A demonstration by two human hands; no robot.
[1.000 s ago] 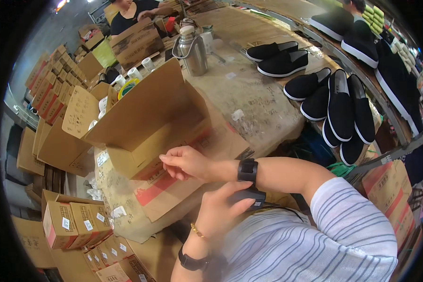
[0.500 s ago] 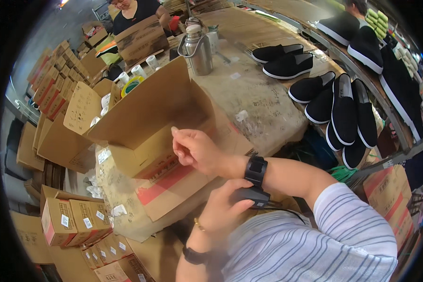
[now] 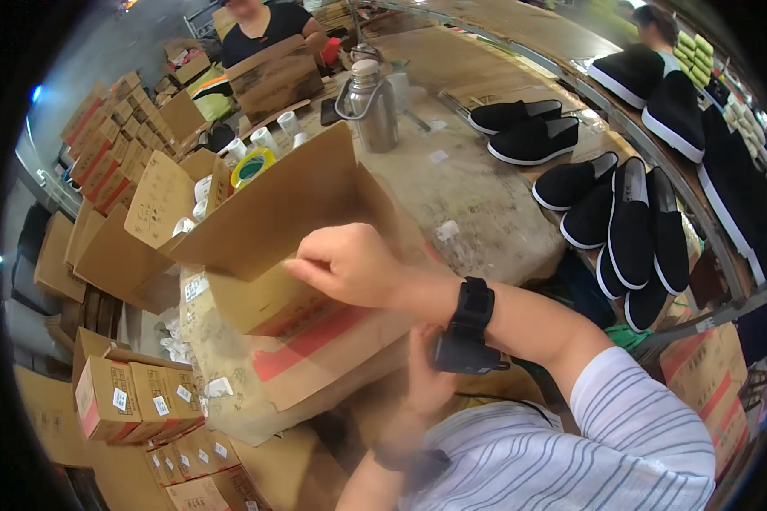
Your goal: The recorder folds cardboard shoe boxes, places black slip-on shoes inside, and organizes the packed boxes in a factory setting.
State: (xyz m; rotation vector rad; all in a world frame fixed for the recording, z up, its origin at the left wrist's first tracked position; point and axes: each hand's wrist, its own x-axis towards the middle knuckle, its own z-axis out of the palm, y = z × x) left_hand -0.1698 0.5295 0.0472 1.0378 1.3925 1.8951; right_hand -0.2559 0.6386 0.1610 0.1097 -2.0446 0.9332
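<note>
My right hand [image 3: 349,266] is held in a loose fist over an open cardboard box [image 3: 251,298], and nothing shows in its fingers. On that wrist sits a black strap [image 3: 473,307] with a boxy black device [image 3: 467,353] on its underside. Against the device's left side is my left hand [image 3: 424,379], smeared by motion, its fingers partly hidden. A dark band [image 3: 411,462] circles the left wrist. The box has a raised flap and stands on a flat cardboard piece with a red stripe [image 3: 315,362].
Black slip-on shoes [image 3: 533,140] lie at the table's right, more [image 3: 629,226] beside the shelf. A steel flask [image 3: 373,111] and a tape roll [image 3: 252,167] are farther back. Small cartons [image 3: 111,396] stand lower left. A person [image 3: 268,34] is across the table.
My right hand has turned over, its back now upward. My left hand has shifted down, and the device on the right wrist now hangs lower. The view has tilted slightly.
</note>
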